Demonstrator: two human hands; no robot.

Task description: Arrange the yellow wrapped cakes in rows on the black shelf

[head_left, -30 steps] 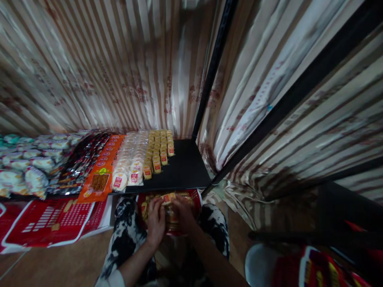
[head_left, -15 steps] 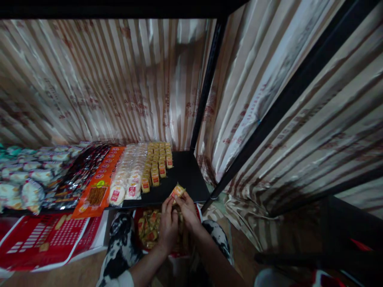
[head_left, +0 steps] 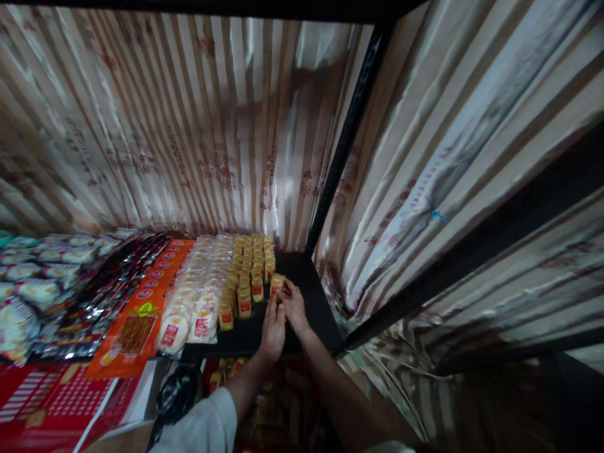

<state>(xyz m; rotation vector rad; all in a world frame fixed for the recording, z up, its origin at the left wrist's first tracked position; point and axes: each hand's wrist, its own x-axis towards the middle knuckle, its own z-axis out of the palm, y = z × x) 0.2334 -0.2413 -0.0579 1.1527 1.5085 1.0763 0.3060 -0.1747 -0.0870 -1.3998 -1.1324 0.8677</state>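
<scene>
A small yellow wrapped snack packet point(head_left: 277, 284) with a red label is pinched between the fingertips of my two hands. My left hand point(head_left: 272, 327) is at its lower side, fingers together and pointing forward. At its right side are the bent fingers of my right hand point(head_left: 294, 307). The packet is upright at the front of the rightmost row of matching yellow packets point(head_left: 244, 301); I cannot tell whether it rests on the black shelf point(head_left: 306, 277). Below the shelf, partly hidden by my forearms, lies a container of loose yellow packets point(head_left: 268, 409).
Left of the yellow rows lie round white crackers in clear wrap point(head_left: 172, 330), an orange snack bag point(head_left: 134, 327), dark shiny packets point(head_left: 78, 327) and white packets point(head_left: 38, 292). A black post point(head_left: 346, 138) rises at the back right corner, before a striped curtain point(head_left: 226, 126).
Both hands have moved forward from over the container to the shelf, carrying the packet to the front of the rightmost row. The camera view has shifted closer to the shelf.
</scene>
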